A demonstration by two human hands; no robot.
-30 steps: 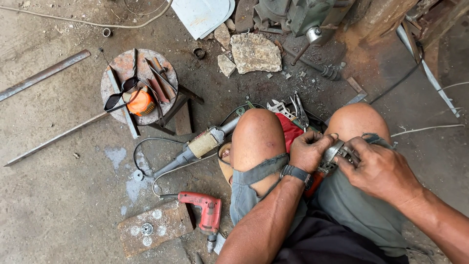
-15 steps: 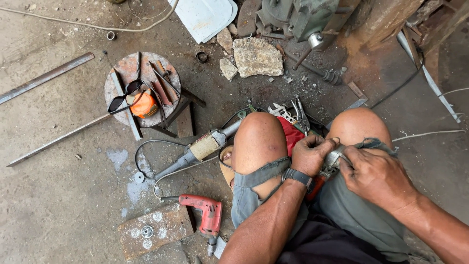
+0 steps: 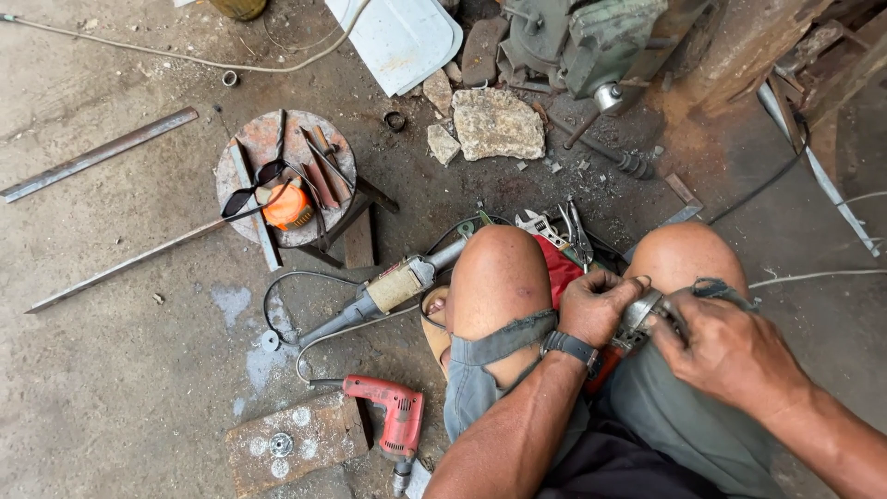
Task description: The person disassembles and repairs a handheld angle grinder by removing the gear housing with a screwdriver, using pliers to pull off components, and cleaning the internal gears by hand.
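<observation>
On the concrete floor at far left lie two long steel bars [image 3: 97, 153], and beside them a round rusty stand [image 3: 277, 148] carries dark glasses [image 3: 254, 189] and an orange object [image 3: 289, 207]. Below, a red drill [image 3: 393, 418] rests next to a grey angle grinder [image 3: 388, 288] near the person's left knee. Between the knees, the left hand [image 3: 596, 305], a watch at its wrist, clenches around a small metal part [image 3: 639, 319], perhaps a clamp or fitting, though too hidden to tell. Just right of it, the right hand [image 3: 730, 351] grips the same part, fingers curled over it, above the right thigh.
</observation>
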